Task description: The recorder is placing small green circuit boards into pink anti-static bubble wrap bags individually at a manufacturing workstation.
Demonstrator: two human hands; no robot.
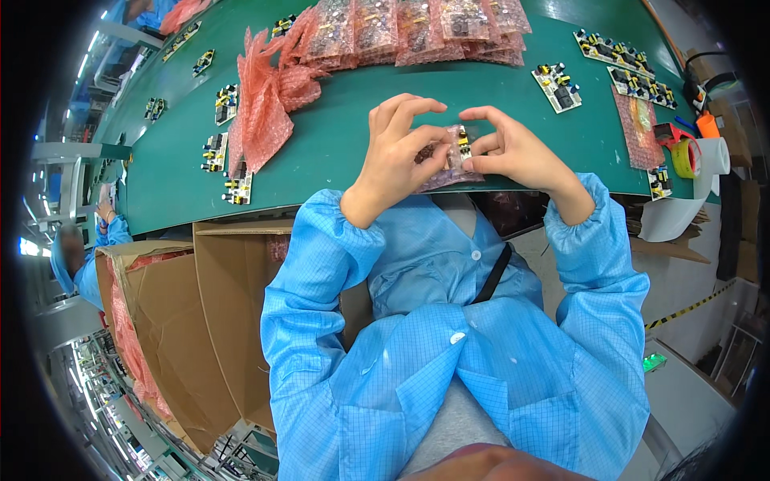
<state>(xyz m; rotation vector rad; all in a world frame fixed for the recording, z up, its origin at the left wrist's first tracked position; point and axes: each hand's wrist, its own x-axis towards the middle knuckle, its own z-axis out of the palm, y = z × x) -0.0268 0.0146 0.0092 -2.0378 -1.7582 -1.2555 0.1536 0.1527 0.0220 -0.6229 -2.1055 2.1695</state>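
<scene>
A small circuit board (464,144) with yellow and black parts is between my hands, close to the near edge of the table. It is partly inside a pink bubble-wrap bag (447,178). My left hand (399,148) pinches the bag between thumb and index finger, its other fingers curled above. The thumb and fingers of my right hand (513,150) close on the board's right side, with the index finger raised. Where the bag's mouth lies is hidden by the fingers.
Filled bubble bags (417,28) lie stacked at the far side of the green table (385,104). Loose pink bags (265,112) lie left. Bare boards (557,86) sit on both sides. Yellow tape (686,158) is at the right, a cardboard box (172,321) below left. Another person (80,256) is far left.
</scene>
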